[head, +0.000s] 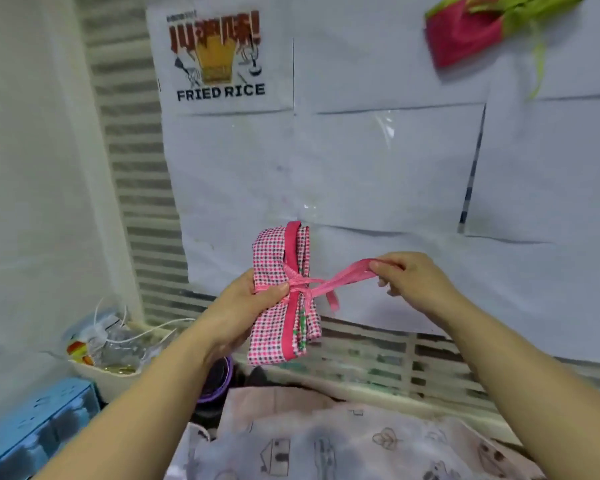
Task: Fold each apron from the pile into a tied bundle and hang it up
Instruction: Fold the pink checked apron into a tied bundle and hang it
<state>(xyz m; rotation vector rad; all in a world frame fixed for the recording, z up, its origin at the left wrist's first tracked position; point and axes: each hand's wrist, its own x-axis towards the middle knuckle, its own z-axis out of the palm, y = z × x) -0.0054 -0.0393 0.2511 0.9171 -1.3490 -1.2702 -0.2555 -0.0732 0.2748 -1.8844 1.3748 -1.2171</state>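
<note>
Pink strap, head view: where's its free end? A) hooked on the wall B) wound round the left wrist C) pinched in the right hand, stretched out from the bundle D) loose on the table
C: the right hand pinches the pink strap at its end, and the strap runs taut to the knot on the checked apron bundle gripped by the left hand.

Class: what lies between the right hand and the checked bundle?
A pink strap, running from the knot on the bundle to the right hand, which pinches it; head view.
</note>
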